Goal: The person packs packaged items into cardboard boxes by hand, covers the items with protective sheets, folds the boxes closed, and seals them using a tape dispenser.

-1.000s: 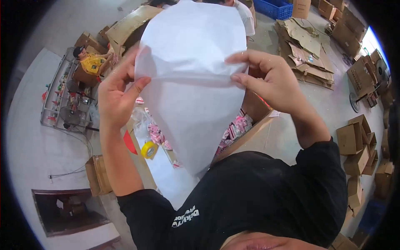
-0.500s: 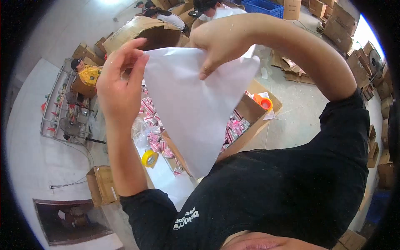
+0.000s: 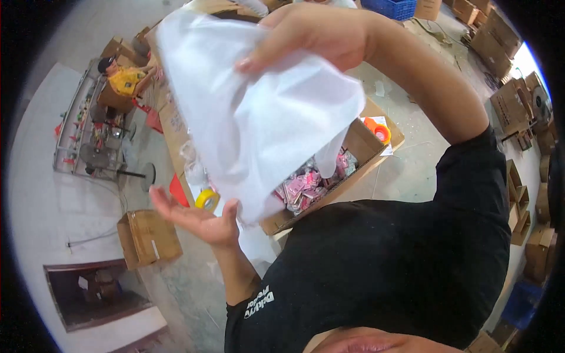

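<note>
A white plastic bag (image 3: 235, 117), thin and creased, hangs in front of me across the middle of the view. At its upper right, my right hand (image 3: 321, 35) pinches it between thumb and fingers. My left hand (image 3: 203, 223) is below the bag's lower left corner, palm up, fingers stretched out and thumb apart, holding nothing. Under the bag is an open cardboard box (image 3: 368, 141), partly hidden by it. Many small pink and white packets (image 3: 306, 185) lie inside the box.
A yellow tape roll (image 3: 207, 200) lies near my left hand. An orange tape dispenser (image 3: 379, 132) is by the box's far right corner. A person in yellow (image 3: 123, 76) sits at the far left. An empty-looking carton (image 3: 150, 241) stands at lower left, a blue crate (image 3: 391, 7) at the back.
My left hand has let go of the bag's upper left corner and dropped to below it, opening. My right hand still grips the bag, which has swung up and left.
</note>
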### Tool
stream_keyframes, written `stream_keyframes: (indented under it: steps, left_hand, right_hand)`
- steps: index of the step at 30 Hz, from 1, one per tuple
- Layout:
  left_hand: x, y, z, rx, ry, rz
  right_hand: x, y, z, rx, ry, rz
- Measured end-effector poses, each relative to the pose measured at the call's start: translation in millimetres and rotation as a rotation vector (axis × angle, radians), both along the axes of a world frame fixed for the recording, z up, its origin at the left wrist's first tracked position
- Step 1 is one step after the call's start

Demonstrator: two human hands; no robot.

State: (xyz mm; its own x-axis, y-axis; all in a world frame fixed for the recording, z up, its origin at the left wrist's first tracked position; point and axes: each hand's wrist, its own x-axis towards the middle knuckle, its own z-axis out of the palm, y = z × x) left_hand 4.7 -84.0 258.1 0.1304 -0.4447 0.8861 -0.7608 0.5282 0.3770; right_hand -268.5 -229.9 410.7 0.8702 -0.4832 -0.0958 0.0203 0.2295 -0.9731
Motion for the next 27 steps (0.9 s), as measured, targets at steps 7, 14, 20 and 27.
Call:
stream_keyframes:
  steps: [7,14,20,27]
  left_hand:
    - [33.7,-20.8,-38.3,0.597,0.899,-0.592]
    - [-25.6,-28.3,-10.5,0.178,0.091,-0.279]
    - [-74.3,-32.7,-14.1,0.238,-0.612,-0.284]
    - [-65.1,-70.2,-103.0,0.705,-0.947,-0.336]
  right_hand:
    - [-41.7,-14.6,-79.1,0.243,-0.196,-0.214]
    - [-112.0,-25.8,-184.8,0.196,0.288,-0.446]
    - [-74.5,2.1,-159.2,-0.334,0.820,-0.219]
    - [-48.3,-9.9,-262.2,-0.784,1.091,-0.188]
